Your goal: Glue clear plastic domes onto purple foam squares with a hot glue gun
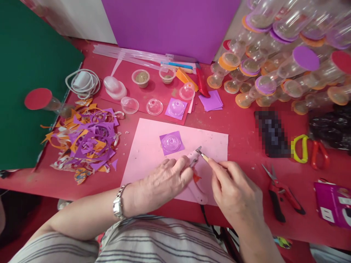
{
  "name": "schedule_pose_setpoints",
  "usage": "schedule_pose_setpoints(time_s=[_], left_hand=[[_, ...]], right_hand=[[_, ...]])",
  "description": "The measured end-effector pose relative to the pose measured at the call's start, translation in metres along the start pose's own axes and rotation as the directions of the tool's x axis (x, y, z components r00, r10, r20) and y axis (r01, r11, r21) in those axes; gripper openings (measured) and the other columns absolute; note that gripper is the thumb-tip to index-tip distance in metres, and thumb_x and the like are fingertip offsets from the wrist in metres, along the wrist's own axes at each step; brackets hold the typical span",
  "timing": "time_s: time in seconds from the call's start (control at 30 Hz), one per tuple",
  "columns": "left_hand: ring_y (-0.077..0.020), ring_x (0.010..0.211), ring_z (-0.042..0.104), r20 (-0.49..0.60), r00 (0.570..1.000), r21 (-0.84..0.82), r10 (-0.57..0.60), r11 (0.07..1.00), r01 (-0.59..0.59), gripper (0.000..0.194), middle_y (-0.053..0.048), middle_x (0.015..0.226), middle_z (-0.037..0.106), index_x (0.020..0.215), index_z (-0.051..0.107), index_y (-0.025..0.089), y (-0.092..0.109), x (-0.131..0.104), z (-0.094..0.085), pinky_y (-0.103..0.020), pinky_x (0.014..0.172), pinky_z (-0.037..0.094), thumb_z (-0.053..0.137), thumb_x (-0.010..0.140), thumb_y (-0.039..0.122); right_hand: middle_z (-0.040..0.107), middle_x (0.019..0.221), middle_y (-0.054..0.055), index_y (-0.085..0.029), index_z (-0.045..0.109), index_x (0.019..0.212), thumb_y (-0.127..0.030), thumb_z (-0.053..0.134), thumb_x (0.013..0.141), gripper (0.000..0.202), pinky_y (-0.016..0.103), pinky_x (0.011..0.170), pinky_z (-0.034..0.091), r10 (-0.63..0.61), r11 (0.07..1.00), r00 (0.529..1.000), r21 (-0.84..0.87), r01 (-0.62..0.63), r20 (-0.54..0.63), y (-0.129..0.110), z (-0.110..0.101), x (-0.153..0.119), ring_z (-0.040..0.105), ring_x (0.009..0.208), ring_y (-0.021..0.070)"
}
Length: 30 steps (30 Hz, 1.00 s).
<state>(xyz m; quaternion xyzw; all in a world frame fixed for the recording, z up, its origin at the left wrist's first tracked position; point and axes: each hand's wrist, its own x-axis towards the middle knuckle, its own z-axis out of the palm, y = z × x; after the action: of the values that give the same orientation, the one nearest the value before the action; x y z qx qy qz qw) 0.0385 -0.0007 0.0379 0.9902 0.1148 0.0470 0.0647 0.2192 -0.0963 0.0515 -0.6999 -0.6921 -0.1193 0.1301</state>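
My left hand (167, 179), wearing a watch, is closed around a pink glue gun (199, 193) that lies over the pink sheet (145, 153). Its black cord runs off the table's front edge. Pinched in my right hand (236, 186) is a small knife (205, 157) with a pale handle, its metal blade at the glue gun's nozzle. From this view I cannot tell whether the blade touches it. Just beyond my left hand, a clear plastic dome lid (171, 141) sits on a purple square of foam or paper (163, 148).
Cut purple and orange scraps (90, 135) are heaped at left. Dome lids (154, 106), cups of sand-like material (141, 77) and purple squares (211, 100) stand behind. Bottle hourglasses (263, 84) crowd the back right. Red-handled pruning shears (282, 193) lie open at right.
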Motion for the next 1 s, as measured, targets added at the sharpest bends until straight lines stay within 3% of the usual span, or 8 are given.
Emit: schedule_pose_setpoints(time_s=[0.47, 0.8, 1.0], left_hand=[[-0.023, 0.113, 0.055, 0.12, 0.993, -0.047, -0.009, 0.999, 0.015, 0.033, -0.016, 0.125, 0.056, 0.125, 0.046, 0.008, -0.002, -0.002, 0.005, -0.034, 0.084, 0.055, 0.044, 0.093, 0.013], [-0.0242, 0.109, 0.056, 0.128, 0.992, 0.001, 0.003, 1.0, -0.004, 0.031, -0.015, 0.12, 0.057, 0.122, 0.049, 0.006, -0.002, 0.0, 0.002, -0.036, 0.082, 0.057, 0.043, 0.091, 0.011], [-0.0237, 0.111, 0.056, 0.159, 0.987, -0.051, -0.017, 0.998, 0.026, 0.034, -0.017, 0.122, 0.056, 0.126, 0.047, 0.007, -0.002, -0.001, 0.002, -0.037, 0.085, 0.057, 0.041, 0.093, 0.012]], right_hand=[[0.069, 0.081, 0.001, -0.017, 0.072, 0.109, -0.012, 0.053, 0.092, 0.025, 0.022, 0.057, 0.045, 0.078, 0.994, 0.997, 0.075, -0.079, 0.017, -0.001, 0.001, -0.005, 0.065, 0.066, 0.0107], [0.072, 0.087, 0.003, -0.015, 0.07, 0.109, -0.013, 0.051, 0.094, 0.024, 0.021, 0.057, 0.047, 0.108, 0.993, 0.994, 0.042, -0.109, 0.017, -0.009, 0.003, -0.01, 0.068, 0.07, 0.0106], [0.072, 0.088, 0.005, -0.014, 0.07, 0.108, -0.011, 0.052, 0.093, 0.024, 0.021, 0.056, 0.049, 0.124, 0.992, 0.992, 0.034, -0.124, 0.009, -0.012, 0.005, -0.011, 0.069, 0.069, 0.0107]])
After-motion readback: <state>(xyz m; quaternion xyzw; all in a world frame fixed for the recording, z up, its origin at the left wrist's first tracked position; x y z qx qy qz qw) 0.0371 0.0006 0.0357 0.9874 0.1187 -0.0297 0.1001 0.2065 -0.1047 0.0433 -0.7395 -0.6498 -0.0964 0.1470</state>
